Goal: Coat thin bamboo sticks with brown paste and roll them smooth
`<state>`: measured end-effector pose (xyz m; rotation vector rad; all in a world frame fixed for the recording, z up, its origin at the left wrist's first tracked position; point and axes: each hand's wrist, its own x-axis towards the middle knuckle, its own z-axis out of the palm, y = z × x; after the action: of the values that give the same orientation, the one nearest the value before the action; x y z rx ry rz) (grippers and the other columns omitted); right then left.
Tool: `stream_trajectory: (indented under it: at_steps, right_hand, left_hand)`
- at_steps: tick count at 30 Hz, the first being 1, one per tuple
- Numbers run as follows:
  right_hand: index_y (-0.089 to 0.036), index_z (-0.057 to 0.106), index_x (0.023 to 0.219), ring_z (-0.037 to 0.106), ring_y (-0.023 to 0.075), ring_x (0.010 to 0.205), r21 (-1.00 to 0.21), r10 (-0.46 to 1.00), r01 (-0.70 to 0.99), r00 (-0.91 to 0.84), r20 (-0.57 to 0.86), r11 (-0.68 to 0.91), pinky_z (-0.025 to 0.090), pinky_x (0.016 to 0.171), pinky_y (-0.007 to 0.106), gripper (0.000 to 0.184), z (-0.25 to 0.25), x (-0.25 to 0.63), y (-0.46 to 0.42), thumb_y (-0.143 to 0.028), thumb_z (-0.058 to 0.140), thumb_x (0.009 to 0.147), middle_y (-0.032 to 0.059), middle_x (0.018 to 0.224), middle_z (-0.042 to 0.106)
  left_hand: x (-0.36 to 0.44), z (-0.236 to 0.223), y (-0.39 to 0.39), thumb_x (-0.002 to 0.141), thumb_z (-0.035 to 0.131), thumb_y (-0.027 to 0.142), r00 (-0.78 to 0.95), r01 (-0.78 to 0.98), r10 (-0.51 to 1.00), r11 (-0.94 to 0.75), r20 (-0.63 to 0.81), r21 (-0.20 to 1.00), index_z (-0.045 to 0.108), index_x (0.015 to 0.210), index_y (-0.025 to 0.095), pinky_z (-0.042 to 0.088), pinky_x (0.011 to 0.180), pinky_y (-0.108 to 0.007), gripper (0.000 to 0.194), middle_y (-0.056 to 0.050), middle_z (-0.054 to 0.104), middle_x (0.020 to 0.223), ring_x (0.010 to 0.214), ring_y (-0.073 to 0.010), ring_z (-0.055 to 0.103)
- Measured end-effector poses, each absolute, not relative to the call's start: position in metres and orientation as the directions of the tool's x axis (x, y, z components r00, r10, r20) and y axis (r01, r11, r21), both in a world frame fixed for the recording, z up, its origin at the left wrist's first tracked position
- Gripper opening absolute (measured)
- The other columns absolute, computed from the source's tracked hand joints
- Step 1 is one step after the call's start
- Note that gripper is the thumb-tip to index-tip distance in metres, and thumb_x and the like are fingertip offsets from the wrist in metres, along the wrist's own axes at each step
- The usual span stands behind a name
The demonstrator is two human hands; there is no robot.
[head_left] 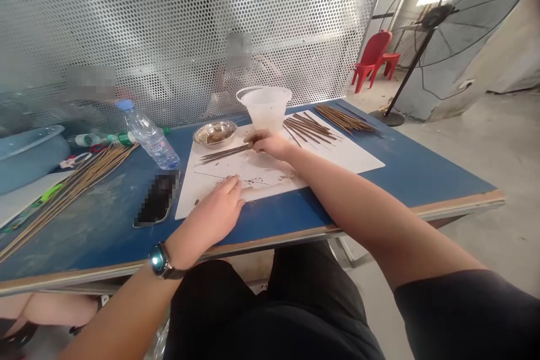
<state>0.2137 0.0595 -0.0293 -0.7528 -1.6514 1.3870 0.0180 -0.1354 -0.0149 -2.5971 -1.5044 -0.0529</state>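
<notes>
My left hand [223, 202] lies nearly flat on the front of a white board [358, 162], fingers stretched out over a single thin stick [211, 175]. Brown crumbs are scattered beside its fingertips. Farther back, my right hand [272, 145] has its fingers closed around the right end of a bundle of thin dark sticks [223, 154], which points left. Its fingertips look smeared with brown. Behind the bundle stands a shiny metal bowl [202, 136] with a brown lump [217, 137] inside. A translucent white bucket [268, 109] is just beyond my right hand.
Brown-coated sticks [310, 126] fan across the board's right; another pile [348, 120] lies beyond. On the left are a water bottle [152, 140], a phone [157, 198], long tan sticks [84, 180] and a blue basin [29, 157]. A perforated metal screen [169, 28] borders the blue table [442, 177].
</notes>
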Motion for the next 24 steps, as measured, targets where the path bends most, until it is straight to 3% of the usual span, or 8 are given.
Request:
stream_trajectory:
  at_steps: [3, 6, 11, 14, 20, 24]
  right_hand:
    - [-0.016, 0.072, 0.088, 0.055, 0.0149, 0.065, -0.973, 0.859, -0.175, -0.463, 0.216, 0.150, 0.042, 0.057, 0.028, 0.039, -0.027, 0.212, 0.057, -0.006, 0.057, 0.054, 0.0010, 0.073, 0.064]
    - [-0.016, 0.072, 0.089, 0.054, 0.0152, 0.064, -0.972, 0.862, -0.196, -0.462, 0.209, 0.130, 0.038, 0.054, 0.028, 0.043, -0.028, 0.212, 0.057, -0.005, 0.055, 0.051, 0.0008, 0.070, 0.063]
    - [-0.016, 0.075, 0.091, 0.059, 0.0163, 0.075, -0.966, 0.832, -0.142, -0.491, 0.259, 0.217, 0.045, 0.064, 0.027, 0.041, -0.038, 0.211, 0.063, -0.005, 0.061, 0.054, 0.0010, 0.078, 0.066]
    - [-0.016, 0.076, 0.095, 0.058, 0.0152, 0.077, -0.957, 0.812, -0.119, -0.508, 0.286, 0.263, 0.045, 0.069, 0.028, 0.043, -0.039, 0.212, 0.064, -0.006, 0.064, 0.054, -0.0010, 0.079, 0.065]
    - [-0.015, 0.074, 0.093, 0.058, 0.0158, 0.077, -0.954, 0.811, -0.093, -0.507, 0.292, 0.285, 0.045, 0.072, 0.030, 0.041, -0.034, 0.213, 0.060, -0.006, 0.066, 0.055, -0.0018, 0.077, 0.063]
    - [-0.015, 0.075, 0.089, 0.057, 0.0158, 0.075, -0.943, 0.824, -0.010, -0.482, 0.297, 0.333, 0.044, 0.071, 0.030, 0.038, -0.034, 0.212, 0.062, -0.005, 0.063, 0.054, -0.0012, 0.076, 0.064]
  left_hand:
    - [0.016, -0.013, -0.121, 0.107, 0.040, 0.028, 0.527, 0.849, 0.844, -0.519, 0.097, -0.100, 0.059, 0.146, 0.003, 0.036, 0.127, -0.048, 0.049, -0.025, 0.053, 0.157, 0.150, -0.0347, 0.048]
    - [0.017, -0.010, -0.091, 0.107, 0.044, 0.041, 0.528, 0.844, 0.849, -0.524, 0.013, -0.114, 0.055, 0.148, 0.000, 0.032, 0.128, -0.049, 0.059, -0.028, 0.043, 0.164, 0.155, -0.0382, 0.039]
    - [0.018, -0.005, -0.048, 0.103, 0.038, 0.064, 0.432, 0.900, 0.897, -0.436, -0.092, -0.021, 0.039, 0.162, 0.006, 0.032, 0.126, -0.056, 0.083, -0.023, 0.027, 0.173, 0.159, -0.0422, 0.028]
    - [0.017, -0.002, -0.055, 0.100, 0.041, 0.069, 0.438, 0.898, 0.893, -0.439, -0.100, 0.016, 0.035, 0.164, 0.007, 0.034, 0.125, -0.053, 0.090, -0.023, 0.029, 0.172, 0.158, -0.0401, 0.032]
    - [0.014, 0.004, -0.114, 0.102, 0.041, 0.065, 0.474, 0.880, 0.880, -0.473, -0.039, 0.038, 0.049, 0.158, 0.011, 0.036, 0.125, -0.047, 0.078, -0.018, 0.045, 0.165, 0.153, -0.0349, 0.043]
    - [0.008, 0.001, -0.129, 0.102, 0.042, 0.067, 0.461, 0.885, 0.887, -0.460, -0.001, 0.072, 0.047, 0.160, 0.013, 0.035, 0.127, -0.045, 0.079, -0.016, 0.045, 0.166, 0.154, -0.0327, 0.043]
